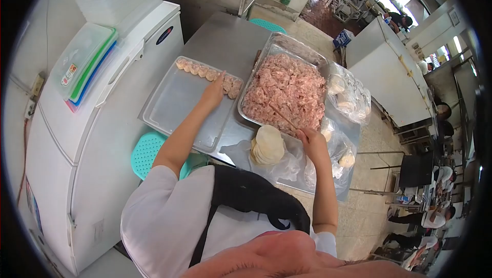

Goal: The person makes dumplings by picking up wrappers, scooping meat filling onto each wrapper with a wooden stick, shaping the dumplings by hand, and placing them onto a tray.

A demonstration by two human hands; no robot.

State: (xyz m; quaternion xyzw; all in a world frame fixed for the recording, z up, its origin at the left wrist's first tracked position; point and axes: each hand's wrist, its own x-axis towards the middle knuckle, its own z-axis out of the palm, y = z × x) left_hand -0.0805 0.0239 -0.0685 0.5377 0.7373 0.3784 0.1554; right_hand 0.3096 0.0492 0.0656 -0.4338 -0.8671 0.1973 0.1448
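Note:
My left hand point(213, 92) is at the row of small filled dumplings point(197, 68) along the far edge of a pale plastic tray point(179, 106); its fingers are pressed together near one piece, and what they hold is too small to tell. My right hand point(310, 142) grips a thin wooden stick point(285, 117), whose far end rests in the ground meat point(287, 85). The meat fills a deep metal pan point(245, 117). Between my hands, a stack of round dough wrappers point(268, 144) sits on plastic at the near side.
Plastic bags with wrappers point(348, 93) lie right of the pan on the metal table point(218, 34). A white freezer point(110, 139) stands at left, with lids point(89, 62) on top. Turquoise stools point(148, 152) are beneath the table. Several people are at the far right.

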